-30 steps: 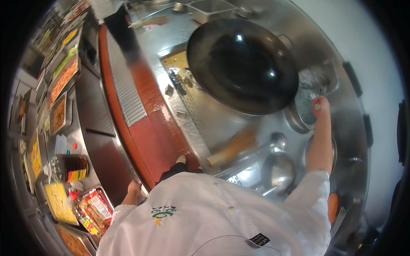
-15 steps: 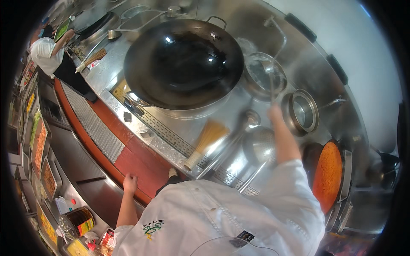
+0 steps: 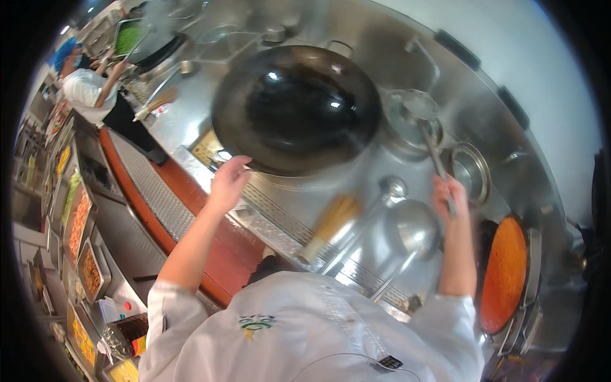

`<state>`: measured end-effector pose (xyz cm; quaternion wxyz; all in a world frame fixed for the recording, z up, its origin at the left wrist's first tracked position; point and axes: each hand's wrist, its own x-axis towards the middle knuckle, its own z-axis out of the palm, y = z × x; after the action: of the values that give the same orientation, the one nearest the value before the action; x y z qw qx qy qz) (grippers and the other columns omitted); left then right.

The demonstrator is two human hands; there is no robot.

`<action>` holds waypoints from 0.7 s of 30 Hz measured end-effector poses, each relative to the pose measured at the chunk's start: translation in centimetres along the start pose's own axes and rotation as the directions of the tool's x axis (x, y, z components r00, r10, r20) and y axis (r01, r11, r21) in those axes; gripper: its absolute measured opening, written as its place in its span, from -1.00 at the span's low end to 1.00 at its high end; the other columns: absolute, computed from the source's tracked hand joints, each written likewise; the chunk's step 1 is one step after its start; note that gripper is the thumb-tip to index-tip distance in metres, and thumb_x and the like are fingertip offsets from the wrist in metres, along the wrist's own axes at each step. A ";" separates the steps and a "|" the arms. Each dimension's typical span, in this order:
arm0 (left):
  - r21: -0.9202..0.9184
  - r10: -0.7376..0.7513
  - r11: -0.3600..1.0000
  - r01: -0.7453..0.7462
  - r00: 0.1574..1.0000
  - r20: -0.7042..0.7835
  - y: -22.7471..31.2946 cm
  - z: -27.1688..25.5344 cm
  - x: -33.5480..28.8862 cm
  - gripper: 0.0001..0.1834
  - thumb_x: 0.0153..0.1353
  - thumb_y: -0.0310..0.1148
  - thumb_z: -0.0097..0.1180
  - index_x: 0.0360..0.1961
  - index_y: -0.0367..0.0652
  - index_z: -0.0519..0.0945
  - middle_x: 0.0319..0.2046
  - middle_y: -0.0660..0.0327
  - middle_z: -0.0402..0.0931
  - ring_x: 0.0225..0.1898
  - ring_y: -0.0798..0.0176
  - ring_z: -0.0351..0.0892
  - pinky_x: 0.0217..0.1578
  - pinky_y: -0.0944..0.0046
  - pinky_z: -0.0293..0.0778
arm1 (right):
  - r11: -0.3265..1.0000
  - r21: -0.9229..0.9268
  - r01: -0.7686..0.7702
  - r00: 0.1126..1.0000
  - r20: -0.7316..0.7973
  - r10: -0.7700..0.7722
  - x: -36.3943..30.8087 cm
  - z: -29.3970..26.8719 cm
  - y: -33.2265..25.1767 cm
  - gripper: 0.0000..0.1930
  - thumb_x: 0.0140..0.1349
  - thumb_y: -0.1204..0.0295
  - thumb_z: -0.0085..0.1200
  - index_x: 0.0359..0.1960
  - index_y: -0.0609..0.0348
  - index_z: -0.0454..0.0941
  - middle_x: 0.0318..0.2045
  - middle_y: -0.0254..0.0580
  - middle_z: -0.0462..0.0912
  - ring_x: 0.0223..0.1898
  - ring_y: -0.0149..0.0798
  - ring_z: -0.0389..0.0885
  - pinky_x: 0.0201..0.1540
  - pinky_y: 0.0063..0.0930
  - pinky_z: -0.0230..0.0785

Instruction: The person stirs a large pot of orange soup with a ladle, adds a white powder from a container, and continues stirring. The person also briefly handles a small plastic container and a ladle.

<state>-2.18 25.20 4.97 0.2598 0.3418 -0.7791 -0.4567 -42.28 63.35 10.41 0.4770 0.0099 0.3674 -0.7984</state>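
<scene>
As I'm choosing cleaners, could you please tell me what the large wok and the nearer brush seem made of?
Wok: likely dark iron or steel, smooth and glossy, given bright reflections. Nearer brush: probably bamboo or plant fibre, matte, judging by tan, splayed bristles; blur leaves this open.

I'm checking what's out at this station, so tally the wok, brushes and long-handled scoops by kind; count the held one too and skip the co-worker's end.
Big wok: 1
Brush: 1
Scoops: 3 (held scoop in the right hand; small scoop and large scoop lying on the counter)
Total: 5
</scene>
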 end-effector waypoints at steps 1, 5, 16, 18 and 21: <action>0.017 0.065 0.998 -0.066 0.997 0.041 0.6 0.9 2.2 -0.67 0.18 -0.39 0.15 -0.02 -0.20 0.55 -0.39 0.20 0.60 -0.32 0.28 0.58 -0.20 0.30 0.49 | 1.000 -0.006 0.029 0.998 -0.058 -0.029 -1.7 1.2 0.4 -0.70 0.12 0.67 -0.14 -0.08 0.22 0.31 -0.41 -0.22 0.38 -0.66 -0.51 0.35 -0.69 -0.65 0.33; 0.007 0.108 0.994 -0.111 0.976 0.188 2.4 6.4 11.3 -0.78 0.23 -0.30 0.11 -0.27 -0.25 0.62 -0.42 0.24 0.61 -0.39 0.37 0.51 -0.29 0.31 0.45 | 0.999 0.032 0.027 0.999 0.031 -0.028 -7.3 6.9 2.3 -0.35 0.04 0.70 -0.17 0.27 0.16 0.19 -0.37 -0.12 0.44 -0.69 -0.49 0.35 -0.73 -0.62 0.33; -0.265 -0.415 0.724 0.637 0.708 0.571 -1.5 18.3 24.8 -0.91 0.15 -0.46 0.04 -0.31 -0.20 0.50 -0.26 0.13 0.48 -0.41 0.19 0.44 -0.34 0.07 0.57 | 0.867 -0.499 -0.014 0.952 -0.271 -0.140 -14.1 19.6 12.7 -0.15 -0.18 0.76 -0.06 0.34 0.23 0.15 -0.46 -0.15 0.43 -0.77 -0.40 0.33 -0.77 -0.52 0.19; -0.157 -0.359 0.832 0.533 0.731 0.581 -2.8 19.3 25.4 -0.94 0.12 -0.47 0.06 -0.40 -0.16 0.56 -0.46 0.14 0.48 -0.47 0.14 0.51 -0.39 0.03 0.55 | 0.831 -0.555 -0.043 0.949 -0.282 -0.139 -14.8 21.0 13.8 -0.11 -0.20 0.78 -0.06 0.36 0.23 0.14 -0.46 -0.20 0.41 -0.73 -0.42 0.34 -0.73 -0.54 0.18; 0.371 -0.067 0.897 -0.241 0.755 0.653 -4.2 19.3 25.7 -0.84 0.14 -0.36 0.04 -0.36 -0.14 0.65 -0.53 0.08 0.55 -0.44 0.09 0.59 -0.35 0.09 0.56 | 0.725 -0.684 -0.085 0.927 -0.321 -0.194 -15.6 22.0 15.2 -0.09 -0.21 0.80 -0.07 0.38 0.22 0.13 -0.45 -0.25 0.40 -0.68 -0.47 0.35 -0.69 -0.58 0.18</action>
<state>-31.00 14.22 -4.99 -0.0879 0.1729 -0.9169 -0.3489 -14.72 57.83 23.35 0.3440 -0.0279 0.7197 -0.6025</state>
